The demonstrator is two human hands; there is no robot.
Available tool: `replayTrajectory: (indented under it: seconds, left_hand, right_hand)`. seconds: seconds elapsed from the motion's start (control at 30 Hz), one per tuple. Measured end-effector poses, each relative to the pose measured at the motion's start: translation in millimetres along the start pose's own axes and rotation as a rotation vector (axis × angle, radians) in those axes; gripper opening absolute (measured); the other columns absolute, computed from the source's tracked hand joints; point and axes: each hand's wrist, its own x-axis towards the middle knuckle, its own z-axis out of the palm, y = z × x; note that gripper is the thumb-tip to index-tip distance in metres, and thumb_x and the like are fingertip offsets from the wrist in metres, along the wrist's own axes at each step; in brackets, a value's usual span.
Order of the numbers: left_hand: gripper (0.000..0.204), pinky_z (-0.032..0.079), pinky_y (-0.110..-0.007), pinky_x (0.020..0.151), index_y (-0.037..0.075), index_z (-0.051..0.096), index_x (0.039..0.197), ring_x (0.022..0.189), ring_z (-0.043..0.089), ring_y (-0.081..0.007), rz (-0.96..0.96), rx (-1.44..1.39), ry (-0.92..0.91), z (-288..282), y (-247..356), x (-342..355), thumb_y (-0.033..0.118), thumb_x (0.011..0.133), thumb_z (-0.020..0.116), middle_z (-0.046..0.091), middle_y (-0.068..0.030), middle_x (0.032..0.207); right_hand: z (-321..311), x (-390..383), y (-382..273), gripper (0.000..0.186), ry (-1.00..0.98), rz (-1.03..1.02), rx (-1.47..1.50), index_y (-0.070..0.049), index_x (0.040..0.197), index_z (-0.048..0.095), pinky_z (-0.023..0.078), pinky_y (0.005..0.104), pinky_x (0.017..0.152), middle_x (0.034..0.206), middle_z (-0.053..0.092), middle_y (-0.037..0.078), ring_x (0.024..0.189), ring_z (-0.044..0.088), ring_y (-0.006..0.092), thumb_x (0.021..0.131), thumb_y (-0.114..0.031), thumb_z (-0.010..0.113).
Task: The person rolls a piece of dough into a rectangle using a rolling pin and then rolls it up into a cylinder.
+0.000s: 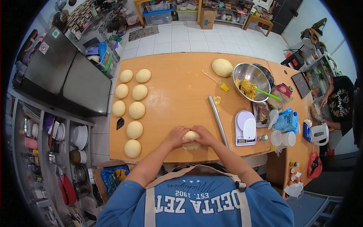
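Observation:
At the near edge of the wooden table (174, 94), my left hand (177, 137) and my right hand (203, 137) are cupped round a pale dough ball (191, 145), their fingers curved over its sides and partly hiding it. To the right of my right hand lies a long metal rolling rod (217, 120), with smears of yellow filling by its far end. Several smooth dough balls (137, 110) sit in two columns along the table's left side, beside a small black object (120, 123). A larger dough ball (222, 67) rests at the far right, near a brush (223, 86).
At the right stand a steel bowl (257, 75) of yellow filling, a white scale (239, 138), blue cartons (284, 122), tubs (289, 139) and a kettle (321, 134). Another person (342, 106) handles something beyond them. A dark fridge (68, 72) and shelving (45, 159) border the left.

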Motion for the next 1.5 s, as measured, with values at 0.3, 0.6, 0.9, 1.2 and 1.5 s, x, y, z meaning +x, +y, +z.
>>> replayTrajectory:
  seconds: [0.3,0.6,0.9,1.2,1.5]
  left_hand:
    - [0.075,0.033,-0.046,0.106,0.014,0.049,0.136,0.127,0.044,-0.0340,-0.037,0.154,0.306,19,27,-39,0.045,0.073,0.075,0.049,-0.0159,0.137]
    - [0.069,0.032,-0.046,0.110,0.007,0.054,0.129,0.131,0.043,-0.0355,0.029,0.051,0.046,18,-3,-19,0.042,0.073,0.075,0.049,-0.0193,0.138]
    - [0.087,0.033,-0.045,0.109,0.004,0.043,0.137,0.131,0.043,-0.0323,-0.075,0.197,0.371,16,54,-47,0.042,0.068,0.079,0.046,-0.0170,0.140]
    - [0.092,0.031,-0.043,0.112,-0.002,0.038,0.139,0.134,0.037,-0.0372,-0.064,-0.019,-0.078,26,27,-48,0.040,0.068,0.080,0.040,-0.0222,0.144]
    - [0.094,0.024,-0.046,0.114,-0.001,0.033,0.142,0.136,0.034,-0.0371,-0.114,0.281,0.172,4,69,-53,0.038,0.070,0.078,0.038,-0.0219,0.144]
  right_hand:
    - [1,-38,-37,0.066,0.201,-0.039,-0.367,-0.008,0.135,0.050,0.026,0.0505,0.112,0.138,0.048,0.014,0.130,0.041,0.0369,0.078,-0.033,0.073]
    - [2,-11,-18,0.057,-0.099,0.112,-0.076,-0.008,0.132,0.052,0.025,0.0510,0.113,0.138,0.049,0.015,0.134,0.039,0.0342,0.082,-0.032,0.069]
    - [-2,-52,-40,0.087,0.256,0.021,-0.245,-0.008,0.142,0.040,0.022,0.0468,0.116,0.147,0.039,0.016,0.137,0.035,0.0347,0.070,-0.038,0.079]
    - [7,-43,-41,0.081,-0.093,0.049,-0.082,-0.002,0.137,0.043,0.028,0.0477,0.112,0.137,0.046,0.017,0.129,0.041,0.0371,0.072,-0.034,0.078]
    - [-2,-53,-44,0.102,0.088,-0.042,-0.245,0.000,0.147,0.024,0.024,0.0490,0.115,0.149,0.031,0.021,0.140,0.027,0.0384,0.070,-0.039,0.079]
